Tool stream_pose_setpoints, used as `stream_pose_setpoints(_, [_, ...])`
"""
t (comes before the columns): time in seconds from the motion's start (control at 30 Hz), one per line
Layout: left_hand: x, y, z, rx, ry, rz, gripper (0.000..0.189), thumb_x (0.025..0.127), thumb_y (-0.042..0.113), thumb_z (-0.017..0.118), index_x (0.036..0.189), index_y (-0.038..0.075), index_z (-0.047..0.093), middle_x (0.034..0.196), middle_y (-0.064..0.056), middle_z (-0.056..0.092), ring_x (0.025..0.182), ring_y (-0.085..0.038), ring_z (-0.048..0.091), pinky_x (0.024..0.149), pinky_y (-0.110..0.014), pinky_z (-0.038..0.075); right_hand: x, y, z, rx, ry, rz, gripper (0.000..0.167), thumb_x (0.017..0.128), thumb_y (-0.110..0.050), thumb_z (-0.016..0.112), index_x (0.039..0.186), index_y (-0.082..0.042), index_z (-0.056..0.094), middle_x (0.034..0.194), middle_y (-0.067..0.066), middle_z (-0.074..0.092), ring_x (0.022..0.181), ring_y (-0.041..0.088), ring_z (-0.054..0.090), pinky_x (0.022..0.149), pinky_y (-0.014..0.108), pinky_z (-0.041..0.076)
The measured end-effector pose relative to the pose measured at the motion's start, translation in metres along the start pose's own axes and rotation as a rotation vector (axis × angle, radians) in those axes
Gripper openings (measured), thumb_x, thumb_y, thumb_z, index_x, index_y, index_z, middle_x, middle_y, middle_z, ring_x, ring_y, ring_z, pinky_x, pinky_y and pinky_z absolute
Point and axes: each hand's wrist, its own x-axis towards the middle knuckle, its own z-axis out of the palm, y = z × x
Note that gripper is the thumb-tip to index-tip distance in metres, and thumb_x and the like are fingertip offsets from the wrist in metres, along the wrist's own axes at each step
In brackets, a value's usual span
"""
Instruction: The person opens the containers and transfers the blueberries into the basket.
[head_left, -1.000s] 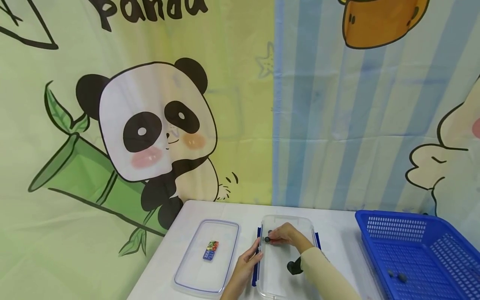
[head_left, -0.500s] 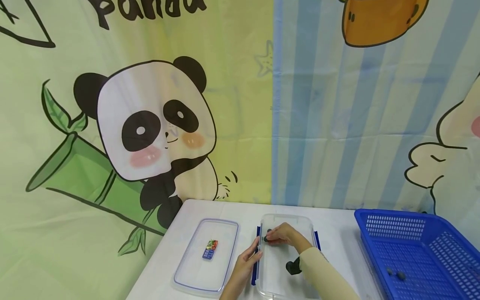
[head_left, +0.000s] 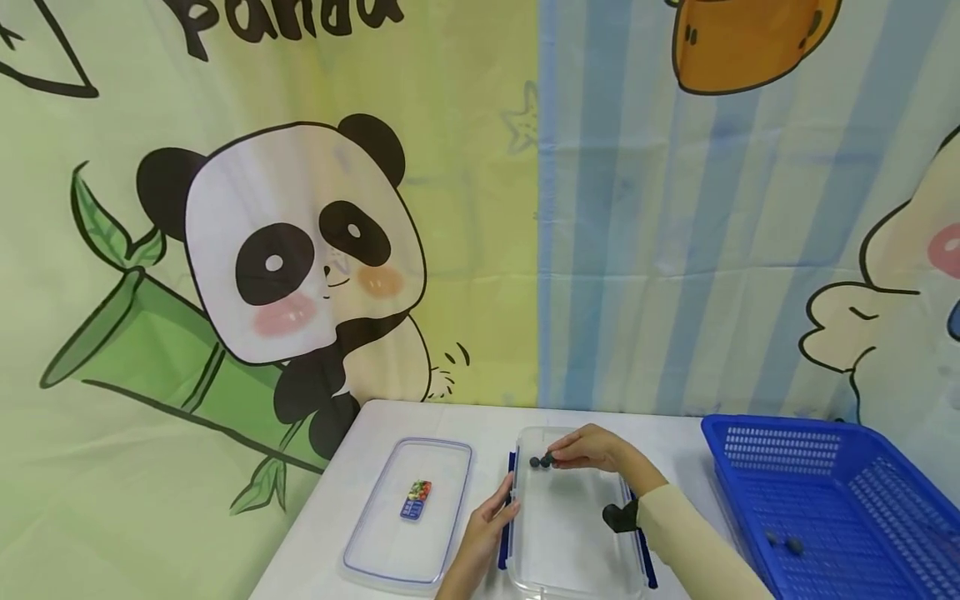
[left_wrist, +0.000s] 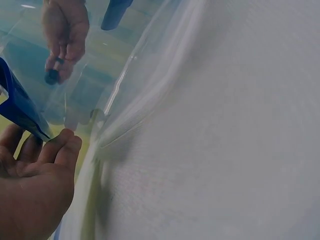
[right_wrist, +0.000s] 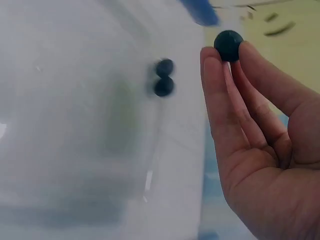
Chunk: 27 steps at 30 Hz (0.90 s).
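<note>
A clear plastic box [head_left: 570, 542] with blue side latches stands on the white table. My right hand [head_left: 596, 448] is over its far end and pinches a small dark ball [right_wrist: 228, 46] between thumb and fingertips. Two more dark balls [right_wrist: 163, 87] lie touching each other inside the box, just left of that hand in the head view. My left hand [head_left: 483, 533] touches the box's left side with fairly straight fingers, thumb apart, beside a blue latch [left_wrist: 17, 102]. In the left wrist view, the right hand and its ball show through the clear wall.
A clear lid [head_left: 375, 550] with a blue seal and a small fruit-picture label lies left of the box. To the right, a blue perforated basket [head_left: 780, 450] holds two dark balls [head_left: 794, 546]. A curtain with a cartoon panda [head_left: 300, 250] hangs behind the table.
My right hand has moved right and away from the left wall, still with a ball at its fingertips. The balls in the box show more plainly. My left hand stays at the side.
</note>
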Motion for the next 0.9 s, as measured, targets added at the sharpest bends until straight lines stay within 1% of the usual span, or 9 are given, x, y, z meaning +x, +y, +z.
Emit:
stream_pose_setpoints(0.13, [0.0, 0.001, 0.0, -0.007, 0.016, -0.015, 0.054, 0.09, 0.023, 0.059, 0.139, 0.011, 0.039, 0.146, -0.005, 0.029, 0.136, -0.03, 0.018, 0.11, -0.044, 0.016, -0.021, -0.004, -0.037, 0.042, -0.07, -0.031, 0.031, 0.086, 0.0, 0.06, 0.114, 0.013, 0.057, 0.101, 0.016, 0.066, 0.094, 0.026, 0.064, 0.087, 0.038, 0.05])
stream_pose_setpoints(0.23, [0.0, 0.003, 0.0, -0.006, 0.012, -0.014, 0.053, 0.091, 0.021, 0.058, 0.139, 0.011, 0.039, 0.146, -0.006, 0.029, 0.136, -0.031, 0.017, 0.11, -0.044, 0.016, -0.043, -0.002, -0.069, 0.071, -0.096, -0.058, 0.029, 0.089, 0.0, 0.057, 0.116, 0.012, 0.057, 0.104, 0.014, 0.065, 0.097, 0.025, 0.063, 0.091, 0.04, 0.047])
stream_pose_setpoints(0.3, [-0.001, 0.003, 0.001, -0.003, 0.009, -0.013, 0.053, 0.091, 0.021, 0.058, 0.139, 0.011, 0.038, 0.146, -0.007, 0.028, 0.136, -0.032, 0.017, 0.11, -0.045, 0.016, -0.06, 0.002, -0.091, 0.087, -0.102, -0.078, 0.029, 0.091, 0.0, 0.054, 0.118, 0.011, 0.056, 0.107, 0.013, 0.064, 0.1, 0.024, 0.062, 0.094, 0.041, 0.045])
stream_pose_setpoints(0.43, [-0.001, 0.001, 0.001, -0.008, 0.003, -0.017, 0.054, 0.091, 0.021, 0.058, 0.139, 0.011, 0.038, 0.147, -0.008, 0.027, 0.136, -0.032, 0.017, 0.11, -0.046, 0.015, -0.096, 0.014, -0.13, 0.145, -0.076, -0.105, 0.029, 0.093, -0.002, 0.05, 0.12, 0.009, 0.055, 0.111, 0.013, 0.063, 0.104, 0.025, 0.061, 0.094, 0.04, 0.044])
stream_pose_setpoints(0.57, [-0.002, 0.0, -0.001, -0.009, 0.005, -0.024, 0.054, 0.091, 0.022, 0.058, 0.139, 0.012, 0.038, 0.147, -0.008, 0.027, 0.136, -0.033, 0.017, 0.11, -0.047, 0.015, -0.133, 0.031, -0.166, 0.222, -0.06, -0.11, 0.026, 0.095, -0.002, 0.047, 0.117, 0.001, 0.061, 0.112, 0.011, 0.063, 0.104, 0.022, 0.061, 0.094, 0.038, 0.045])
stream_pose_setpoints(0.63, [-0.002, 0.001, -0.001, -0.007, 0.003, -0.027, 0.054, 0.091, 0.023, 0.058, 0.14, 0.013, 0.038, 0.147, -0.007, 0.026, 0.136, -0.033, 0.016, 0.11, -0.047, 0.015, -0.152, 0.041, -0.185, 0.268, -0.078, -0.11, 0.027, 0.096, -0.001, 0.045, 0.114, -0.005, 0.064, 0.113, 0.008, 0.063, 0.104, 0.02, 0.061, 0.095, 0.038, 0.044])
stream_pose_setpoints(0.77, [-0.002, 0.002, 0.0, 0.001, -0.005, -0.022, 0.054, 0.091, 0.023, 0.057, 0.14, 0.013, 0.037, 0.148, -0.008, 0.025, 0.136, -0.033, 0.016, 0.11, -0.047, 0.015, -0.188, 0.064, -0.222, 0.393, -0.146, -0.112, 0.036, 0.098, 0.002, 0.035, 0.112, -0.01, 0.066, 0.115, 0.007, 0.062, 0.107, 0.019, 0.059, 0.098, 0.038, 0.041])
stream_pose_setpoints(0.83, [-0.002, 0.002, 0.0, 0.005, -0.006, -0.015, 0.054, 0.092, 0.022, 0.057, 0.14, 0.012, 0.036, 0.147, -0.008, 0.025, 0.137, -0.032, 0.016, 0.11, -0.046, 0.015, -0.202, 0.076, -0.237, 0.441, -0.149, -0.09, 0.038, 0.099, 0.001, 0.033, 0.11, -0.012, 0.067, 0.114, 0.007, 0.062, 0.106, 0.02, 0.06, 0.099, 0.039, 0.04])
stream_pose_setpoints(0.9, [-0.002, 0.001, -0.001, 0.006, -0.009, -0.01, 0.054, 0.092, 0.022, 0.057, 0.14, 0.011, 0.036, 0.147, -0.008, 0.025, 0.137, -0.032, 0.015, 0.11, -0.046, 0.015, -0.214, 0.091, -0.251, 0.469, -0.173, -0.074, 0.04, 0.099, 0.0, 0.031, 0.11, -0.014, 0.067, 0.114, 0.005, 0.062, 0.106, 0.018, 0.06, 0.1, 0.038, 0.04])
